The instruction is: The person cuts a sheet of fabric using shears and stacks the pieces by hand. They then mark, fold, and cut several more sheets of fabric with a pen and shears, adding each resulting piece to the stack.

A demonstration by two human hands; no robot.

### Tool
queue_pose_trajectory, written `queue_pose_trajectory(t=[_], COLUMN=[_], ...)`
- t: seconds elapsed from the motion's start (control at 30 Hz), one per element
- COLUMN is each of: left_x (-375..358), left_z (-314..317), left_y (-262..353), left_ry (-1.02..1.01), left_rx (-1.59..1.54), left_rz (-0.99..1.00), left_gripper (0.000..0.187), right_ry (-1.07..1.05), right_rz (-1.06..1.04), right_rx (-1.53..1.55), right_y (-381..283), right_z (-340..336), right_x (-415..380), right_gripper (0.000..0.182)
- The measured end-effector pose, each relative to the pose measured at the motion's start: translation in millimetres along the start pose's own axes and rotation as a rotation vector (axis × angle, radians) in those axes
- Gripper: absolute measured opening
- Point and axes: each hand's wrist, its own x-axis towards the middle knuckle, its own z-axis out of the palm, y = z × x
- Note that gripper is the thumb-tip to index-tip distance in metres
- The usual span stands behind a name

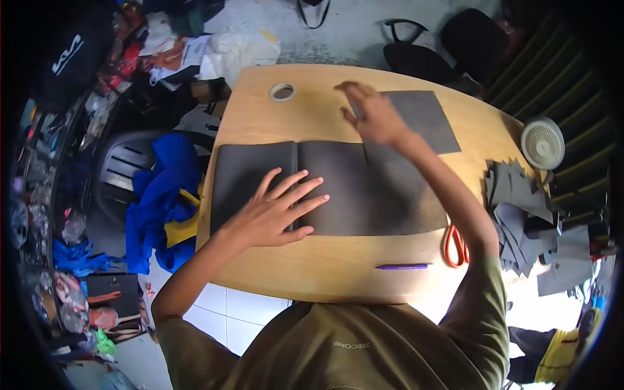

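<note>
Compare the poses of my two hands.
Your left hand lies palm down with fingers spread on the dark material; your right hand appears raised, its fingers partly bent. The left hand is nearer your body, while the right hand reaches farther out, toward the tape roll. The left hand looks sharp, the right hand blurred. Both are bare, and neither visibly grips anything.

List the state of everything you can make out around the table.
Left hand, spread on the dark sheets
Right hand, raised, empty, blurred
Dark sheets, flat
Tape, lying on its side
Scissors, partly hidden; open or shut unclear
Pen, lying flat
Fan, on or off unclear
Cut pieces, piled loosely
</note>
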Motion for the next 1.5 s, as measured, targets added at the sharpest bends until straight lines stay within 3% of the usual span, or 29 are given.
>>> queue_pose_trajectory(t=[0.07,0.17,0.3,0.37,0.47,0.77,0.93,1.07,1.17,1.33,1.5], left_x=[9,11,8,12,29,90,109,135,146,149,153], left_z=[11,25,13,8,5,48,60,67,80,86,93], left_y=[4,0,-5,-2,8,60,91,105,109,115,117], left_ry=[0.002,-0.041,-0.059,-0.064,-0.019,0.090,0.200,0.127,0.079,0.098,0.116], left_rx=[0.009,0.060,0.030,0.046,0.088,-0.022,-0.005,0.016,0.004,0.032,0.024], left_rz=[-0.029,-0.081,-0.163,-0.183,-0.140,0.152,0.240,0.208,0.198,0.178,0.171], left_gripper=[0.062,0.060,0.059,0.056,0.049,0.050,0.055,0.060,0.062,0.062,0.063], right_ry=[-0.063,-0.290,-0.441,-0.407,-0.369,-0.179,-0.191,-0.204,-0.176,-0.143,-0.035], right_rz=[0.199,0.448,0.678,0.699,0.705,0.809,0.912,0.867,0.985,0.942,0.971], right_rx=[-0.202,-0.347,-0.404,-0.282,-0.228,-0.129,-0.293,-0.422,-0.283,-0.071,0.349], right_y=[42,129,143,187,194,200,211,211,205,195,162], right_z=[-27,-45,-70,-61,-61,-64,-68,-57,-55,-66,-86], right_x=[1,-17,-40,-58,-68,-68,-81,-86,-81,-77,-65], right_gripper=[0.048,0.069,0.086,0.101,0.109,0.118,0.111,0.104,0.073,0.041,0.035])
